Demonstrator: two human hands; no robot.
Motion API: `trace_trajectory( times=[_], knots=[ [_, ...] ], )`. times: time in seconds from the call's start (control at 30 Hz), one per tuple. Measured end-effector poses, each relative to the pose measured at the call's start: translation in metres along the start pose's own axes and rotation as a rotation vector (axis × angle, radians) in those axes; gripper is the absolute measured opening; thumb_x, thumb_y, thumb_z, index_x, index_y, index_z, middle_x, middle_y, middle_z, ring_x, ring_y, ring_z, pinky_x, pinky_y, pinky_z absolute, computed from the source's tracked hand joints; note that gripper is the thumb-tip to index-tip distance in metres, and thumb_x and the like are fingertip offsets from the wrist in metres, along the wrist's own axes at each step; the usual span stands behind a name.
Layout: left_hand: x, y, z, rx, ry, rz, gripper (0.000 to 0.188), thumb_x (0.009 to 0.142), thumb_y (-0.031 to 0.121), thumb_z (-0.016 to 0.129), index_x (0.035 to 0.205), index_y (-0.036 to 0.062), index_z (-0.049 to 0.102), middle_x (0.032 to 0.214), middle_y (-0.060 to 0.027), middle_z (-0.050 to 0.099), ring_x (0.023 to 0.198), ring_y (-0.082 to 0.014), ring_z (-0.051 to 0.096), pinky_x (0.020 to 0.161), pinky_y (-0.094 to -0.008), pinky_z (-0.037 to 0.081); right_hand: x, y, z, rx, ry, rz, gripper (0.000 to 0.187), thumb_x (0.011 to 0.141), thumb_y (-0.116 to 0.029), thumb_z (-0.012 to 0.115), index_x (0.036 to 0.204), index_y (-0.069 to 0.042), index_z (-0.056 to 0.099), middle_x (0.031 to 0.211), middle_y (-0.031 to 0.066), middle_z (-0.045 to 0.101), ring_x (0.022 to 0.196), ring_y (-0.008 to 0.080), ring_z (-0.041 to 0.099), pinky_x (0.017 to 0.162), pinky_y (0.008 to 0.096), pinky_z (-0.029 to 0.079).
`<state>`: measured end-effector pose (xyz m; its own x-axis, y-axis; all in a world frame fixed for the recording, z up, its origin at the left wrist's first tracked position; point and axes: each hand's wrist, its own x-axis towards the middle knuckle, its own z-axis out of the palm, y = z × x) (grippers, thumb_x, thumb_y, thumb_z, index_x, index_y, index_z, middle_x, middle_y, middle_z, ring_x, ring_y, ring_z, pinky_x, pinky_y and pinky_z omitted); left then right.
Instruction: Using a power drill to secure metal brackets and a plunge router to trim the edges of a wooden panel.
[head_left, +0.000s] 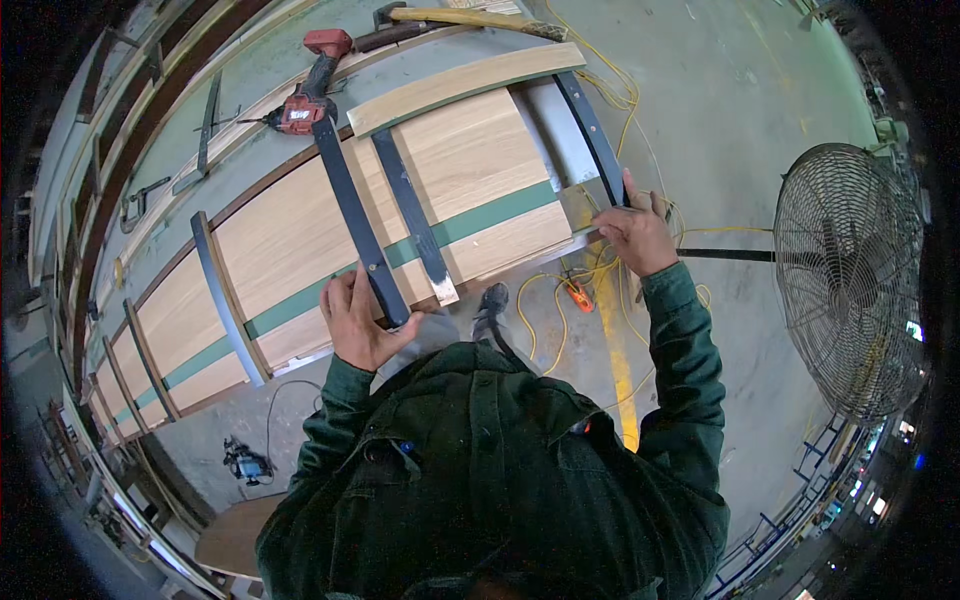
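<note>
Dark crossbar [352, 200], long axis 11-to-5 o'clock, near end grasped between fingers and thumb of left hand [362, 325]; rest of bar runs off toward 11 from that grip. Left hand clearly nearer it. Right hand [642, 238] touching near end of dark end bar [592, 135], which also lies 11-to-5, roughly parallel. Whether right fingers close around it, can't tell. Wood panel [470, 140] between: 1 o'clock from left hand, 10 from right.
</note>
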<state>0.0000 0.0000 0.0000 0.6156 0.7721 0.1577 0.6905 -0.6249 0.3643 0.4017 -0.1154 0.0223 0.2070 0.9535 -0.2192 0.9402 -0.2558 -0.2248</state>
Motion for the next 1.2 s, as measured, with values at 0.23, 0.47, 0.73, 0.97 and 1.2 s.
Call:
trace_trajectory(
  times=[0.23,0.47,0.73,0.97,1.2],
  knots=[
    [0.010,-0.005,0.007,-0.004,0.029,0.046,0.100,0.064,0.057,0.072,0.137,-0.0015,0.036,0.106,-0.0187,0.047,0.102,-0.0337,0.045,0.093,-0.0501,0.032,0.007,0.008,0.000,0.060,0.061,-0.020,0.013,0.083,-0.019,0.064,0.094,-0.023,0.068,0.113,-0.0051,0.065,0.140,0.0213,0.024,0.106,0.0646,0.023],
    [0.012,0.002,0.008,-0.022,0.096,0.038,0.094,0.065,0.049,0.072,0.134,-0.0044,0.039,0.103,-0.0210,0.048,0.097,-0.0357,0.046,0.089,-0.0487,0.036,0.010,0.006,0.001,0.077,0.059,-0.012,0.014,0.082,-0.016,0.064,0.094,-0.020,0.068,0.114,-0.0020,0.064,0.140,0.0236,0.025,0.106,0.0636,0.025],
    [0.012,-0.002,0.005,-0.003,0.054,0.076,0.100,0.065,0.055,0.073,0.136,-0.0048,0.035,0.106,-0.0200,0.047,0.098,-0.0342,0.045,0.092,-0.0493,0.034,0.006,0.024,0.001,0.323,0.121,-0.142,0.020,0.079,-0.012,0.067,0.100,-0.013,0.067,0.113,0.0076,0.063,0.130,0.0302,0.040,0.106,0.0537,0.031],
    [0.010,-0.001,0.006,0.018,0.017,0.068,0.104,0.065,0.056,0.074,0.139,-0.0034,0.031,0.107,-0.0197,0.046,0.101,-0.0342,0.044,0.093,-0.0494,0.032,-0.016,0.041,0.041,1.311,0.430,0.454,0.048,0.083,-0.020,0.071,0.124,-0.002,0.055,0.113,0.0089,0.061,0.104,0.0169,0.056,0.094,0.0310,0.042],
    [0.010,-0.003,0.007,0.053,0.023,0.091,0.112,0.064,0.066,0.071,0.140,-0.0048,0.030,0.107,-0.0185,0.046,0.101,-0.0321,0.044,0.093,-0.0483,0.031,0.003,0.037,0.045,1.457,0.244,0.408,0.041,0.079,-0.019,0.072,0.114,-0.001,0.059,0.098,0.0037,0.061,0.091,0.0133,0.057,0.084,0.0256,0.043]
  ],
)
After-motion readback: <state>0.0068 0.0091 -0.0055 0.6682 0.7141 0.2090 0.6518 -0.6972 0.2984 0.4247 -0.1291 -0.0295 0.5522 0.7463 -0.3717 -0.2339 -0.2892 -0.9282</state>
